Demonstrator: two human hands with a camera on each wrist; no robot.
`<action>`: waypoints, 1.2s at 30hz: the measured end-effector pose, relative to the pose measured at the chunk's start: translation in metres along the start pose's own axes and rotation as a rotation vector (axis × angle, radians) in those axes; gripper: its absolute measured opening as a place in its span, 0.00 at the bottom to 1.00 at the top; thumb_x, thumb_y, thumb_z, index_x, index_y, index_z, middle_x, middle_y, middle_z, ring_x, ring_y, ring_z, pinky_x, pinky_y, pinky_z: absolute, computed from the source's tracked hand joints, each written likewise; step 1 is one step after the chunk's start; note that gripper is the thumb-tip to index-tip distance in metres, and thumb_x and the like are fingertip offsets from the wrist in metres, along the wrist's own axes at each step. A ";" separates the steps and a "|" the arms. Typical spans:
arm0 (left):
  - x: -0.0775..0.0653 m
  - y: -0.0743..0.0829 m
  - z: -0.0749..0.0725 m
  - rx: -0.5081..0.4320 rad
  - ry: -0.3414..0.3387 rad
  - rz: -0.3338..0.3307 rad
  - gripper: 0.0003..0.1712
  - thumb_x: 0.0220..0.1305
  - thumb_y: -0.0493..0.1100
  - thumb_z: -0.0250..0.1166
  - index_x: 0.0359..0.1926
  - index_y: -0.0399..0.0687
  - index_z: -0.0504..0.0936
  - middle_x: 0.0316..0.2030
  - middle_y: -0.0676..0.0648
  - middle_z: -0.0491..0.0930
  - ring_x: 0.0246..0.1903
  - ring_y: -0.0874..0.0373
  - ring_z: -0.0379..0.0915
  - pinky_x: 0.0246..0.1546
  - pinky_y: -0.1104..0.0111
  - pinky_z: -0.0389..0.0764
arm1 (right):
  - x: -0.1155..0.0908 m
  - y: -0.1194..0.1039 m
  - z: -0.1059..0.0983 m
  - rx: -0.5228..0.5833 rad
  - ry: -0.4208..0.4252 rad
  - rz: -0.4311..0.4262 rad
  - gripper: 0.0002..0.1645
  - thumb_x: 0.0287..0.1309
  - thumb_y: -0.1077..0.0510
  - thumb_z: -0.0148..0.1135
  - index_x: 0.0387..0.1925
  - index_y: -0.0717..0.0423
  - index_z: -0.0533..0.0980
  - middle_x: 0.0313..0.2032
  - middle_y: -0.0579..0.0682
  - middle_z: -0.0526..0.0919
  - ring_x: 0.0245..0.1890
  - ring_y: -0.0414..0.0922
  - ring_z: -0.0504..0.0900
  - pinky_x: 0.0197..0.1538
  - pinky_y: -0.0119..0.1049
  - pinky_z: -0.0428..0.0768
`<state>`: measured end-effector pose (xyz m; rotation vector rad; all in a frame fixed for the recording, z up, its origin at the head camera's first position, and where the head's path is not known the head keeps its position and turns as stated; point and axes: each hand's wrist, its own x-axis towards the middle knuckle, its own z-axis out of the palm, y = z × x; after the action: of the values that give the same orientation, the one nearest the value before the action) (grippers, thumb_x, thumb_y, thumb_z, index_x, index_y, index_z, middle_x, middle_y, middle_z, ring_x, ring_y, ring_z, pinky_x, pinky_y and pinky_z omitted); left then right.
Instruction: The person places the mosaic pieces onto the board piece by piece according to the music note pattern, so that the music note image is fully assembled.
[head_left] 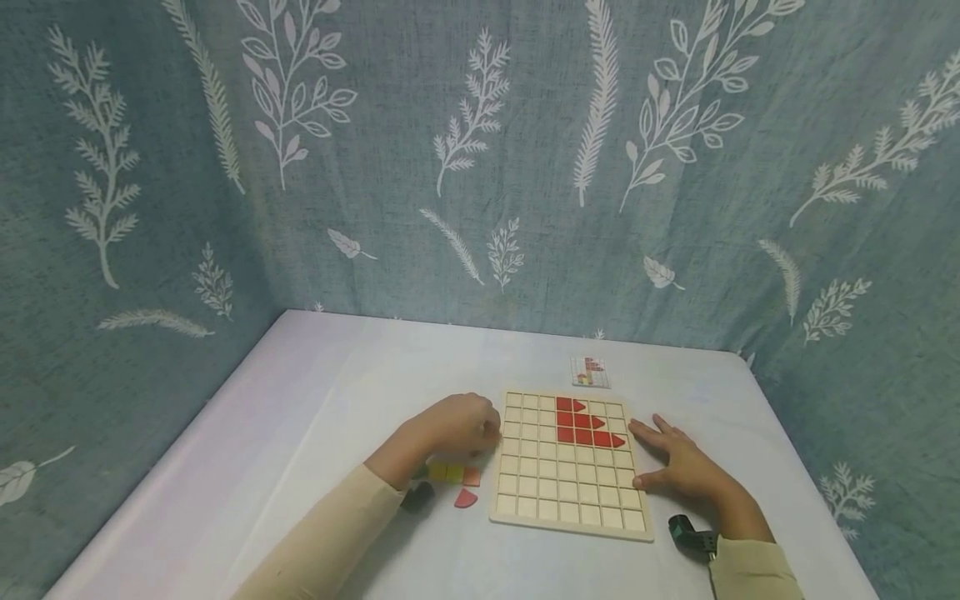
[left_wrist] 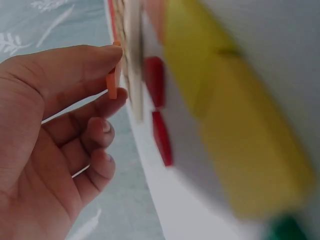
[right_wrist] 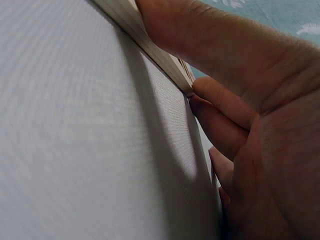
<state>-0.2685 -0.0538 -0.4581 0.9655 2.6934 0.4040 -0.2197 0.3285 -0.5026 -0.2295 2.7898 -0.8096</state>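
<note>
My left hand (head_left: 459,425) is just off the left edge of a wooden grid board (head_left: 547,485). In the left wrist view, its thumb and forefinger pinch a small flat orange tile (left_wrist: 113,85); the other fingers are loosely bent. Red tiles (head_left: 583,436) lie on the board in three rows near its far side, each row ending in a triangular tip. My right hand (head_left: 684,467) has its fingers spread and touches the board's right edge. The right wrist view shows the thumb (right_wrist: 200,40) and fingertips against the board's side (right_wrist: 165,60).
Yellow tiles (head_left: 447,473), an orange square (head_left: 472,477) and a red rounded wedge (head_left: 466,498) lie left of the board. A small printed pattern card (head_left: 589,372) lies beyond it. Leaf-patterned cloth (head_left: 480,167) surrounds the white table (head_left: 360,383).
</note>
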 end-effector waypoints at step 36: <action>0.069 0.081 0.028 0.081 0.041 0.219 0.02 0.62 0.45 0.68 0.31 0.58 0.85 0.25 0.62 0.74 0.28 0.66 0.69 0.33 0.74 0.72 | 0.004 0.009 0.004 -0.004 0.010 -0.002 0.67 0.26 0.31 0.78 0.72 0.46 0.62 0.72 0.68 0.47 0.68 0.73 0.43 0.59 0.75 0.48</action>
<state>-0.2640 0.0556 -0.4662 1.2948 2.6670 0.3618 -0.2231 0.3330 -0.5109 -0.2290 2.8008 -0.8081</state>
